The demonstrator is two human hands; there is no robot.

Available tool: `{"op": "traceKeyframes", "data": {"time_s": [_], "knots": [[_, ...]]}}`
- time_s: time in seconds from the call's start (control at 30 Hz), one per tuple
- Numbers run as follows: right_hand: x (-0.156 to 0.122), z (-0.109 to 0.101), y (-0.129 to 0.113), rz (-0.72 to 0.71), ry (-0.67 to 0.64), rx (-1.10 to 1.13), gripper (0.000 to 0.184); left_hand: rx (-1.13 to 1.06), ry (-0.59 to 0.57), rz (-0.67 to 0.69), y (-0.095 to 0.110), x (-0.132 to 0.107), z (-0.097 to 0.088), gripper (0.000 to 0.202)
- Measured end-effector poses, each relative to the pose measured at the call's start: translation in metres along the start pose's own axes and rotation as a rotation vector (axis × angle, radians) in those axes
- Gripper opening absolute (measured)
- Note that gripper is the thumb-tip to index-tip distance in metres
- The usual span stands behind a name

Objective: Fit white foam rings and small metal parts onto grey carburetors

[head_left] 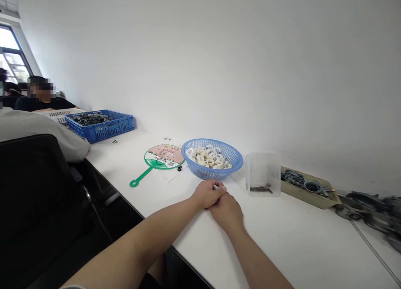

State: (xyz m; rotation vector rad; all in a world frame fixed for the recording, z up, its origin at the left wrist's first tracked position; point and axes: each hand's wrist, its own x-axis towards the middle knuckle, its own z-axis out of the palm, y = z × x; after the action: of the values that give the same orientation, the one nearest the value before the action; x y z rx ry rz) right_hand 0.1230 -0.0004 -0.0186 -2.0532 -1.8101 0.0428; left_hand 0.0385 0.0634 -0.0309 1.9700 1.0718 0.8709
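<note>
My left hand [206,193] and my right hand [228,210] meet on the white table [269,234], just in front of a blue plastic basket [205,172]. Both are closed, their fingers curled together and touching. A small dark spot shows between them, but I cannot make out whether they hold anything. Inside the basket lie many white and cream curved pieces [209,156]. To the right of my hands stands a clear plastic container [263,172] with several thin brownish pieces [262,188] at its bottom.
Left of the basket lies a round hand fan [164,156] with a green handle, beside a small black ring [179,168]. A blue crate [114,128] of dark parts stands farther left, near seated people. At right are a beige tray [308,196] and metal castings [376,214].
</note>
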Motion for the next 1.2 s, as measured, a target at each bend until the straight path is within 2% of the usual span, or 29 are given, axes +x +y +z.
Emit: {"op": "traceKeyframes", "data": {"time_s": [0.2, 0.4, 1.0, 1.2], "knots": [[0.001, -0.006, -0.002, 0.049, -0.009, 0.002, 0.047, 0.102, 0.012, -0.052, 0.011, 0.002, 0.004, 0.042], [0.005, -0.002, 0.003, 0.022, -0.013, 0.014, 0.045, 0.163, 0.036, -0.073, 0.014, 0.002, 0.005, 0.045], [0.015, -0.005, 0.008, 0.014, -0.058, 0.064, 0.045, 0.204, 0.079, -0.099, 0.019, 0.006, 0.003, 0.048], [0.035, 0.003, 0.018, -0.035, -0.078, 0.014, 0.041, 0.248, 0.01, -0.092, 0.017, 0.017, -0.001, 0.056]]}}
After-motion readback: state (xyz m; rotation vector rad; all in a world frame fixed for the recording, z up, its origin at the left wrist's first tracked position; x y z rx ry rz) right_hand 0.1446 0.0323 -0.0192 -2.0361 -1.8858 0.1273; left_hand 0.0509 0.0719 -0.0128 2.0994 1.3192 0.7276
